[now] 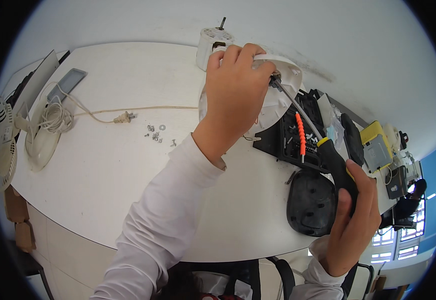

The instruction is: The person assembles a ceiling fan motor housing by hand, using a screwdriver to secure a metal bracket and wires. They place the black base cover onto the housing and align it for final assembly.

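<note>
My left hand [235, 92] grips a white plastic housing [290, 75], raised over the back of the table. A long screwdriver [305, 117] with a black and yellow handle is in my right hand [358, 217]. Its shaft slants up to the left, and the tip meets a dark fitting [275, 80] inside the housing, close to my left thumb. Just behind my left fingers stands a white motor [209, 39] with a metal shaft pointing up; whether it joins the housing is hidden. Several small screws and washers [155, 135] lie on the table left of my wrist.
An open black tool case [290, 137] with an orange flexible bit extension [300, 132] lies below the housing. Nearer is a black plastic cover [310, 205]. A cord with a plug [123, 117] crosses the white table [103, 180]; a white fan [3, 142] stands far left.
</note>
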A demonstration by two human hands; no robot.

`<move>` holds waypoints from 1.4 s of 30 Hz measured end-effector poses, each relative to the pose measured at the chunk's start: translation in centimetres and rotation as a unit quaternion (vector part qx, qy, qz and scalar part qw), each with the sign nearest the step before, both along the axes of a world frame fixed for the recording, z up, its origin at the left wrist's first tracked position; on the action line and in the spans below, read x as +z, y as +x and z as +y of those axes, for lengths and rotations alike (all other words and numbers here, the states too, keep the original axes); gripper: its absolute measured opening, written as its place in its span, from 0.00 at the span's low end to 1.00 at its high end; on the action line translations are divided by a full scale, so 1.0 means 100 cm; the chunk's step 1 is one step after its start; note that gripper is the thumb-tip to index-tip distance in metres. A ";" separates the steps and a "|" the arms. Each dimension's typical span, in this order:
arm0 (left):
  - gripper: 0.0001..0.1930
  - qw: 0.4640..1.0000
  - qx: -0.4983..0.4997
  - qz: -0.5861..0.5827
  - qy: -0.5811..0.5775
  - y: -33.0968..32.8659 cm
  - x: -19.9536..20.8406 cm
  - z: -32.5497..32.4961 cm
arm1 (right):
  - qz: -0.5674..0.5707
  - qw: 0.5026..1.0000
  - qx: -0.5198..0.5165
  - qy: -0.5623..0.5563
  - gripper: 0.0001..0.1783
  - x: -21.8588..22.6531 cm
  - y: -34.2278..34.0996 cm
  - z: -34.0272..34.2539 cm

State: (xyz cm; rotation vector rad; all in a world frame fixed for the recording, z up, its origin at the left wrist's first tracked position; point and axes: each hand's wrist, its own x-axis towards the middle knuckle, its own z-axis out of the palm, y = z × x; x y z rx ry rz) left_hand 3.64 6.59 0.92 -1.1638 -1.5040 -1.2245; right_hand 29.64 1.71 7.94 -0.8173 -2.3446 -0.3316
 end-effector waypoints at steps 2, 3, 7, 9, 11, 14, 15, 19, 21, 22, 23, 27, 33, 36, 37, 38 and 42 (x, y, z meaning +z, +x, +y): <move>0.10 1.000 -0.004 -0.002 0.005 0.001 0.001 0.001 | -0.013 1.000 -0.022 -0.004 0.20 0.000 0.002 0.003; 0.09 1.000 -0.004 -0.002 0.002 0.001 0.001 0.000 | -0.019 0.999 -0.032 -0.007 0.21 0.000 0.002 0.004; 0.09 1.000 -0.004 -0.001 -0.002 0.002 0.001 -0.001 | 0.024 0.999 0.024 -0.003 0.23 -0.003 0.000 0.005; 0.10 1.000 -0.004 0.000 -0.004 0.002 0.001 -0.001 | 0.057 0.998 0.026 -0.024 0.24 -0.007 -0.001 0.000; 0.10 1.000 -0.004 0.001 -0.010 0.003 0.001 -0.002 | 0.045 0.998 0.028 -0.036 0.24 -0.006 0.000 0.000; 0.10 1.000 -0.002 0.006 -0.005 0.000 0.001 -0.005 | 0.045 0.998 0.018 -0.048 0.21 -0.004 -0.001 -0.001; 0.10 1.000 -0.007 0.004 -0.010 0.001 0.002 -0.004 | 0.048 0.998 0.008 -0.050 0.19 -0.002 0.000 0.000; 0.09 1.000 -0.015 -0.005 -0.025 0.004 0.004 -0.004 | 0.052 0.993 -0.032 -0.102 0.16 0.002 0.001 0.009; 0.09 1.000 -0.013 -0.004 -0.028 0.003 0.004 -0.005 | 0.070 0.991 -0.015 -0.112 0.17 0.002 0.001 0.011; 0.09 1.000 -0.012 -0.002 -0.029 0.003 0.003 -0.006 | 0.071 0.993 -0.003 -0.090 0.17 0.001 0.000 0.011; 0.09 1.000 -0.012 0.000 -0.029 0.003 0.003 -0.006 | 0.073 0.995 0.009 -0.068 0.18 0.000 -0.002 0.008; 0.09 1.000 -0.008 0.002 -0.028 0.002 0.004 -0.006 | 0.074 0.996 0.049 -0.023 0.25 -0.003 -0.001 0.008; 0.09 0.999 -0.010 0.007 -0.031 0.002 0.004 -0.004 | 0.102 0.993 0.032 -0.041 0.16 -0.003 0.004 0.017; 0.08 0.999 -0.007 0.007 -0.036 0.002 0.005 -0.005 | 0.115 0.992 0.025 -0.035 0.14 -0.006 0.004 0.021; 0.08 0.999 -0.005 0.007 -0.038 0.003 0.005 -0.006 | 0.122 0.992 0.026 -0.036 0.14 -0.008 0.006 0.022; 0.08 0.999 -0.003 0.008 -0.040 0.003 0.005 -0.006 | 0.129 0.991 0.027 -0.037 0.14 -0.009 0.008 0.022; 0.08 0.999 -0.005 0.009 -0.038 0.001 0.005 -0.006 | 0.189 0.979 -0.008 -0.076 0.16 -0.016 0.020 0.018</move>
